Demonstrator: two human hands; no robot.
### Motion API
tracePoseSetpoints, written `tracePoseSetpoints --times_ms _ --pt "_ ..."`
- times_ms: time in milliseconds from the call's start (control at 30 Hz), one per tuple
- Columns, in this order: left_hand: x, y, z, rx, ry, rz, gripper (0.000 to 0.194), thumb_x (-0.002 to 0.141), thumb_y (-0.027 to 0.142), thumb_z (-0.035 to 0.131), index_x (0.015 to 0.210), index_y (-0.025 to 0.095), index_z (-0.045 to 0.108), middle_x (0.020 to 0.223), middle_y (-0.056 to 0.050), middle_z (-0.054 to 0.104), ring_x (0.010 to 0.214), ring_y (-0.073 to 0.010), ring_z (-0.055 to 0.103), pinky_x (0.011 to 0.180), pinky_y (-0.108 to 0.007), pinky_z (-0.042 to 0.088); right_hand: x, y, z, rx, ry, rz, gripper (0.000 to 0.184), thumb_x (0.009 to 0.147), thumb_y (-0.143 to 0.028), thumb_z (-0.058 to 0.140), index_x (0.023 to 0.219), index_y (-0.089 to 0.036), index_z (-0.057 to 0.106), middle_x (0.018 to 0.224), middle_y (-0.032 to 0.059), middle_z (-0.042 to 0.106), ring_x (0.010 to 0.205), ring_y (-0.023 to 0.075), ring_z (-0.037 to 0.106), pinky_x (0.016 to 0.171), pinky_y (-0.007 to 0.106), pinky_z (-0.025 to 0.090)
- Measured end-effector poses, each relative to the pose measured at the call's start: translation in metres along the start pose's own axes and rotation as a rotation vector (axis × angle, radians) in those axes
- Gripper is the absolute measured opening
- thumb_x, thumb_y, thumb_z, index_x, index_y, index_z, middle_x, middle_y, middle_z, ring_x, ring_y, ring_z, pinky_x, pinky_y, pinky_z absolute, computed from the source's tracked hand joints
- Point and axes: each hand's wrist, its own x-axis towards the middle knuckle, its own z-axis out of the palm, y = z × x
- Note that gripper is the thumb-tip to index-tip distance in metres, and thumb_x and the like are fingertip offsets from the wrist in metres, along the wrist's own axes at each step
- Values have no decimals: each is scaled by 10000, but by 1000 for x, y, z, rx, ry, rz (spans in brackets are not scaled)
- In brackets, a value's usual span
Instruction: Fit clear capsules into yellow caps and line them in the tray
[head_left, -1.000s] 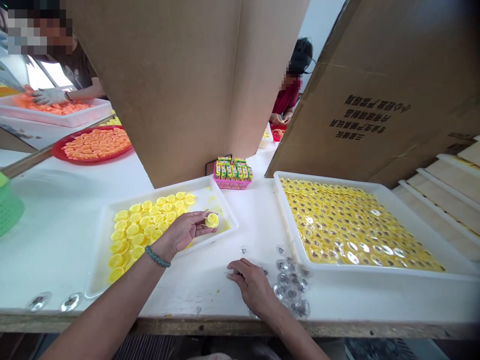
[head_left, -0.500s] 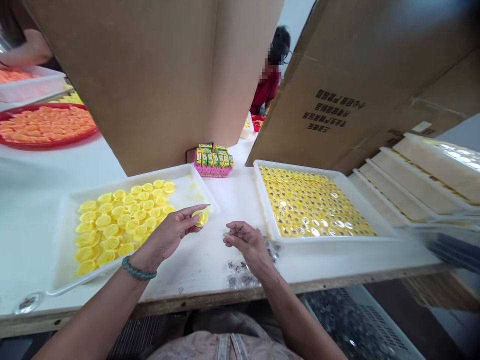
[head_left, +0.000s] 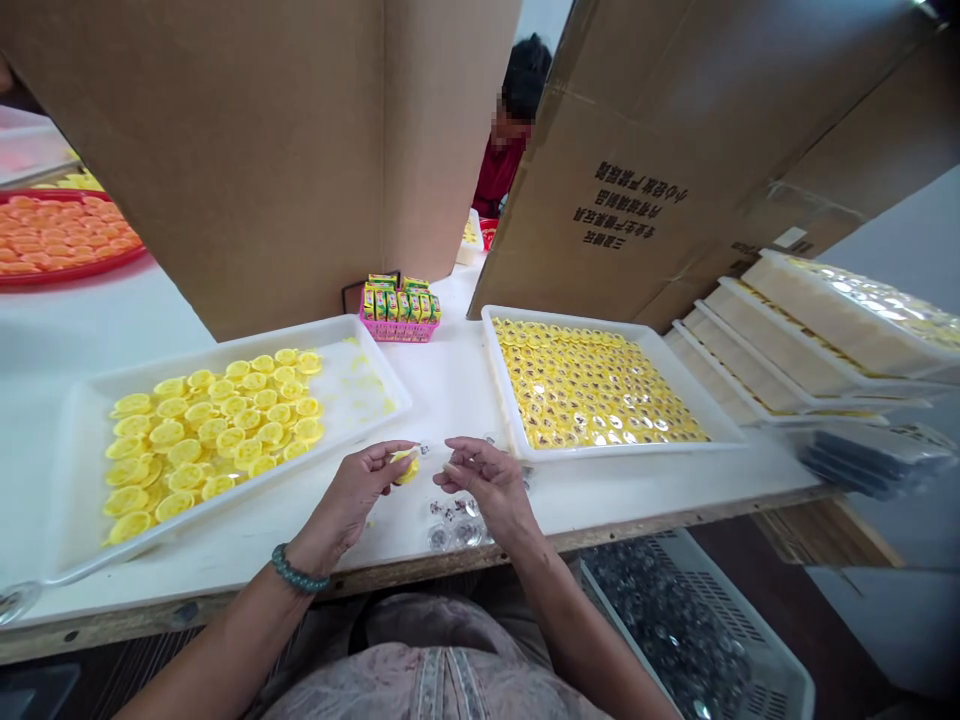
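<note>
My left hand, with a green bead bracelet at the wrist, pinches a yellow plastic disc. Facing it at the same height, my right hand has thumb and fingers drawn together on a small clear disc with a dark print, partly lost against the white table. Below the right hand lie several clear printed discs, some hidden behind it. On the left, a white tray holds loose yellow discs. On the right, another white tray holds rows of shiny yellow discs with dark prints.
A pink basket of small boxes stands between the trays. Cardboard panels rise behind, with a co-worker beyond the gap. Stacked trays stand at right. A crate of clear parts sits below the table edge. A red tray holds orange discs.
My view has swung slightly, so the trays sit further left. My hands have come closer together, and the yellow disc now meets the clear disc's side between them.
</note>
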Motion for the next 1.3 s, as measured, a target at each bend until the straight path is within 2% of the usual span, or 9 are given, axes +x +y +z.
tracePoseSetpoints --times_ms 67,200,367,467,567,733,900,1133,1300 --pt "-1 0 2 -76 -14 -37 442 644 405 728 1024 186 677 781 -16 660 692 -128 530 633 -250 408 -2 1 -2 95 -20 21 255 701 -280 715 939 -214 654 745 -15 631 724 163 666 669 287 502" --pt "-3 1 3 -281 -37 -135 421 560 356 797 931 178 710 909 -38 664 807 -148 558 753 -274 454 -4 3 -3 229 17 -1 184 681 -232 733 853 -204 672 710 -9 653 748 135 625 757 274 456" --pt "-2 -5 4 -218 72 -148 440 580 357 791 969 172 703 777 -14 650 644 -74 490 536 -167 365 -2 7 -3 284 67 6 130 664 -219 745 779 -200 687 694 -18 620 659 89 534 642 214 412" --pt "-2 -7 8 -264 89 -98 488 588 345 792 1033 179 680 768 -4 645 652 -74 500 583 -171 405 -1 9 0 234 108 38 131 669 -244 744 768 -187 679 672 -24 600 614 79 523 598 209 417" --pt "-5 -6 14 -349 70 -74 453 606 331 784 1015 163 684 902 -36 666 765 -111 555 739 -240 478 0 12 6 159 182 92 181 657 -288 751 769 -174 665 668 -21 604 596 89 547 598 230 456" --pt "-8 -5 23 -467 59 -68 377 697 372 710 984 128 691 1086 -96 655 955 -185 579 867 -318 488 1 23 12 96 226 91 207 658 -303 746 790 -168 661 676 -24 616 582 86 560 592 230 490" --pt "-10 -12 23 -448 44 -67 379 693 338 715 1010 134 687 1082 -98 671 975 -195 592 854 -307 500 4 26 14 6 224 96 193 655 -317 732 765 -167 682 655 -17 628 566 90 554 592 239 499" --pt "-9 -14 23 -400 97 -68 393 621 338 760 953 135 710 966 -77 713 840 -173 631 779 -296 531 7 21 19 -196 177 87 168 648 -306 717 748 -172 705 690 10 674 568 111 576 568 245 498" --pt "-11 -14 26 -375 109 -30 358 647 346 742 950 158 714 980 -58 714 837 -161 631 788 -284 525 5 18 21 -137 177 121 152 656 -293 714 732 -163 694 671 4 662 543 98 563 558 232 488"
